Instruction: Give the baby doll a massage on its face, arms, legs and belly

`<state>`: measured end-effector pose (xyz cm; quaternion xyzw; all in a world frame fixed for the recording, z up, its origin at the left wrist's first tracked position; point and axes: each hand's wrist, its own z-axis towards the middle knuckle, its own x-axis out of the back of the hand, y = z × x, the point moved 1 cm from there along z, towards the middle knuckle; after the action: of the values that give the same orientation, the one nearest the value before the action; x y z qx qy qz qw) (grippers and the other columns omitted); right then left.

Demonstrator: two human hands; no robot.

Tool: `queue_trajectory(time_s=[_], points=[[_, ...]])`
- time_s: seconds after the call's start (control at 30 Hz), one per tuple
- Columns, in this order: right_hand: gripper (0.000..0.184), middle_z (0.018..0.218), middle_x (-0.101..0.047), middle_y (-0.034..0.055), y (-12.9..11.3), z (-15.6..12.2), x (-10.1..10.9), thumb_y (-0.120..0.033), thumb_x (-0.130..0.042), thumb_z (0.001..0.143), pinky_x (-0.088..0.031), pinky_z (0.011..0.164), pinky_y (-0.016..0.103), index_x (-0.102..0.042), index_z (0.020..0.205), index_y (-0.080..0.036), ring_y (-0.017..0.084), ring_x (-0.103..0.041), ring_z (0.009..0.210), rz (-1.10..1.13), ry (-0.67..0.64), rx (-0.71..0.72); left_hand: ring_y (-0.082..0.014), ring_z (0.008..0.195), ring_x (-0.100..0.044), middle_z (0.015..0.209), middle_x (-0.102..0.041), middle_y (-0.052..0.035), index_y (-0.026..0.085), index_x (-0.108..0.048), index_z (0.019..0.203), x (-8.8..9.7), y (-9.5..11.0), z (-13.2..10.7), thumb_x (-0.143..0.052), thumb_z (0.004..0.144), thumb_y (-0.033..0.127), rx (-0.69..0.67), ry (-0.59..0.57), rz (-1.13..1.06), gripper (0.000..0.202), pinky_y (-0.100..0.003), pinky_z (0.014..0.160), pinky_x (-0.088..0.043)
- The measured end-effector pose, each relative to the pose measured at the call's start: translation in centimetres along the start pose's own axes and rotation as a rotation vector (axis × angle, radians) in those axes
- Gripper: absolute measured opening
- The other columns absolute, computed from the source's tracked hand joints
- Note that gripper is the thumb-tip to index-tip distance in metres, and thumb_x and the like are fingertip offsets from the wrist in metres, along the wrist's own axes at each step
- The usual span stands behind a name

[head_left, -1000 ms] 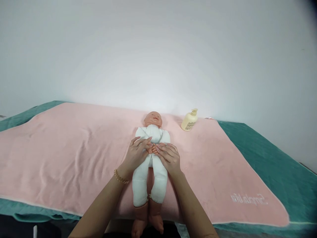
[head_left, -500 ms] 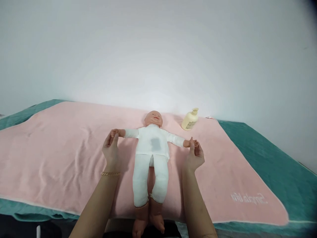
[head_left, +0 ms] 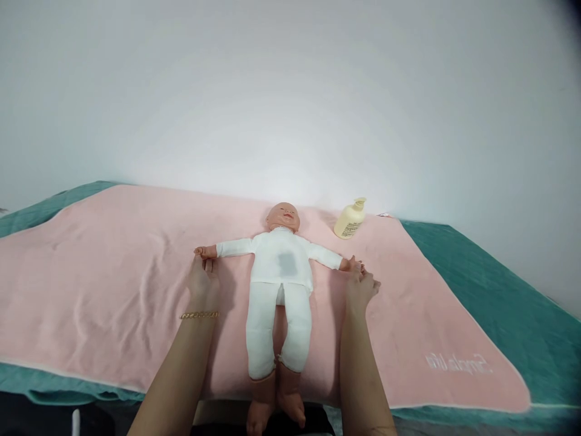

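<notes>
A baby doll (head_left: 285,242) with a white cloth body and a grey patch on its chest lies on its back. Its arms are stretched out to both sides, and its feet point toward me. My left hand (head_left: 204,284), with a gold chain bracelet at the wrist, holds the doll's hand on the left, the fingers beneath it. On the other side, my right hand (head_left: 361,289) pinches the doll's other hand between thumb and fingers, partly covering it. A pale yellow pump bottle (head_left: 349,220) stands beyond my right hand, beside the doll's head.
Under the doll a pink towel (head_left: 113,272) with mirrored white lettering is spread over a teal cover (head_left: 494,284). A plain white wall (head_left: 290,97) rises behind the far edge. The doll's feet reach past the near edge.
The doll's left-side arm is stretched farther outward, with my left hand now lower beneath its hand. My right hand has shifted slightly, its fingers turned more outward.
</notes>
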<state>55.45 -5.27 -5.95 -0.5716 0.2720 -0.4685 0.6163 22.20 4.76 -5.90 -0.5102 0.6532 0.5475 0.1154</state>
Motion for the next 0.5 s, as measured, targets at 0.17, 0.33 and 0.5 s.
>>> queue_trajectory(time_s=[0.17, 0.33, 0.5], points=[[0.044, 0.112, -0.065, 0.0131, -1.0, -0.8, -0.2, -0.050, -0.060, 0.080, -0.050, 0.090, 0.041, -0.057, 0.108, -0.015, 0.026, -0.062, 0.104, 0.120, 0.110, -0.079, -0.0147, 0.113, -0.060, 0.115, -0.066, -0.0040, 0.022, -0.068, 0.104, -0.2, 0.3, -1.7, -0.061, 0.090, 0.026, -0.257, -0.130, 0.190, 0.017, -0.029, 0.103, -0.047], [0.040, 0.114, -0.065, 0.0097, -2.7, -2.8, -1.2, -0.048, -0.062, 0.081, -0.048, 0.095, 0.039, -0.061, 0.105, -0.016, 0.024, -0.059, 0.110, 0.274, 0.063, 0.124, -0.0201, 0.117, -0.058, 0.119, -0.065, -0.0061, 0.020, -0.067, 0.113, -1.8, 0.0, -4.7, -0.064, 0.086, 0.037, -0.527, -0.234, 0.414, 0.032, -0.037, 0.105, -0.044], [0.030, 0.106, -0.067, 0.0080, -2.7, -4.3, -2.1, -0.040, -0.065, 0.081, -0.048, 0.093, 0.043, -0.067, 0.103, -0.020, 0.023, -0.061, 0.104, 0.152, -0.025, 0.456, -0.0229, 0.111, -0.061, 0.113, -0.068, -0.0069, 0.020, -0.067, 0.109, -2.0, -1.5, -7.0, -0.071, 0.080, 0.028, -0.788, -0.555, 0.672, 0.031, -0.042, 0.100, -0.046]])
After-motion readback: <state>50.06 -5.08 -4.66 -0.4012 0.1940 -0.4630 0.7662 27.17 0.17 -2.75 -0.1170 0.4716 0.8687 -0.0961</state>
